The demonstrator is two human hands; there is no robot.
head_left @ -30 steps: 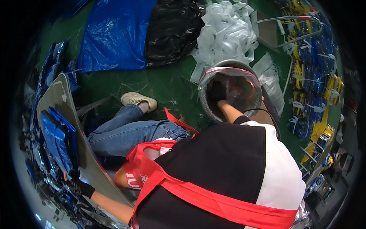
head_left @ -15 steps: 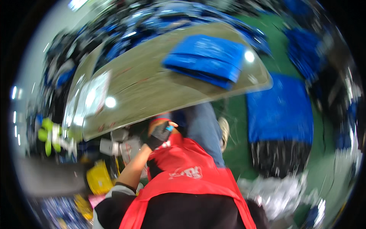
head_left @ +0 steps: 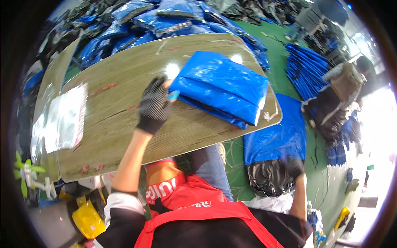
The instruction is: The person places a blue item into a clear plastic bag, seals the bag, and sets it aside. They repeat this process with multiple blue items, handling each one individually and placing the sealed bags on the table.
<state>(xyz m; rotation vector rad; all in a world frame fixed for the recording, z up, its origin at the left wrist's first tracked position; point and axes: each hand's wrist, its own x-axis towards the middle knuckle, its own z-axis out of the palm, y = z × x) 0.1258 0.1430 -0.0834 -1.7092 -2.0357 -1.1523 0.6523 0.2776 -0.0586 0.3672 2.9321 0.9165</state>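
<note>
A folded blue plastic tarp (head_left: 223, 82) lies on the right part of the wood-look table. My left hand (head_left: 155, 103), in a dark dotted glove with bare fingertips, is at the tarp's left edge. Its fingers are loosely bent and apart, and a small light-blue thing shows at the thumb. Whether the fingertips touch the tarp is hard to see. My right hand (head_left: 294, 166), also dark-gloved, is at the right, over a blue sheet (head_left: 273, 138) with a black end (head_left: 264, 177). Motion smears its fingers.
Clear plastic bags (head_left: 68, 118) lie on the table (head_left: 120, 111) at the left. Wrapped blue packs (head_left: 165, 20) are heaped behind it. A green-bladed fan (head_left: 27, 171) stands at the lower left. Two people (head_left: 341, 84) are at the far right, near stacked blue sheets (head_left: 304, 68).
My left hand has moved from my lap up over the table to the tarp. My right hand has come into view at the right. The whole view has shifted.
</note>
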